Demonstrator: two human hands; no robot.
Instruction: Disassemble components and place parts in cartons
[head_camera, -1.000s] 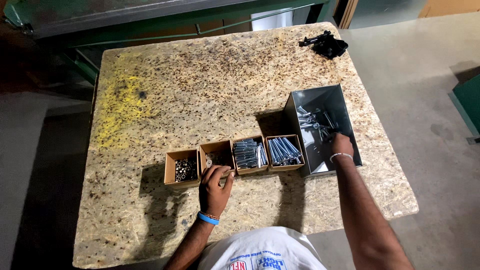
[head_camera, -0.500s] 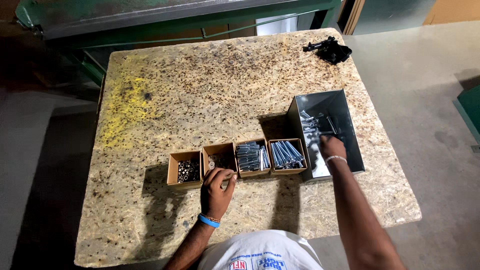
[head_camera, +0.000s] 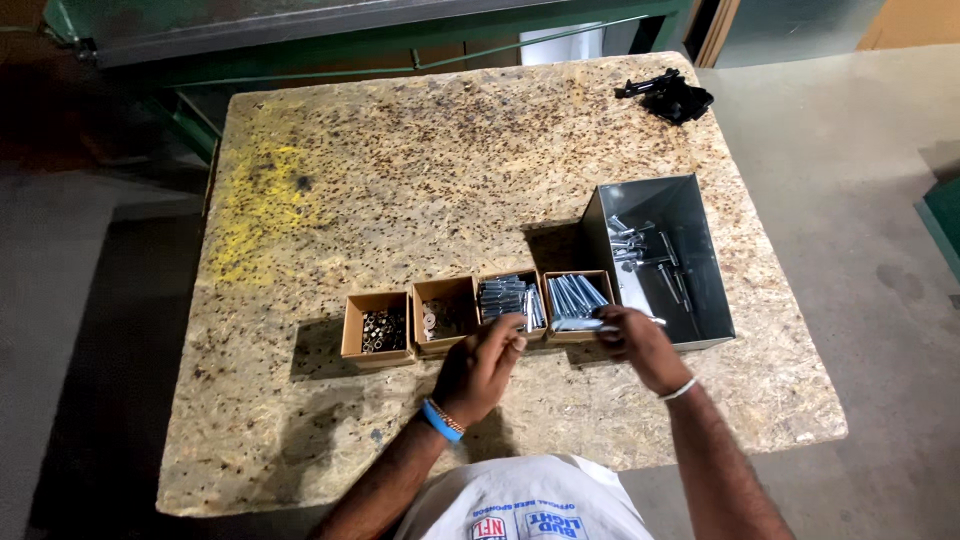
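My right hand (head_camera: 640, 345) holds a long silver bolt (head_camera: 580, 325) level, just in front of the small cardboard boxes. My left hand (head_camera: 483, 368) is raised beside it, with its fingertips pinched on a small metal part close to the bolt's left end; the part is too small to make out. Four open cardboard boxes stand in a row: nuts (head_camera: 377, 330), washers (head_camera: 443, 318), short bolts (head_camera: 505, 295) and long bolts (head_camera: 577, 293). To their right a grey metal bin (head_camera: 700, 290) holds several loose bolts.
The work surface is a chipboard tabletop (head_camera: 420, 170) with a yellow stain (head_camera: 255, 205) at the left. A black tool (head_camera: 670, 97) lies at the far right corner. A green metal frame (head_camera: 350, 40) runs behind the table, and concrete floor surrounds it.
My right hand has come out of the grey bin with a long bolt and moved left, in front of the boxes. My left hand has lifted and shifted right towards it.
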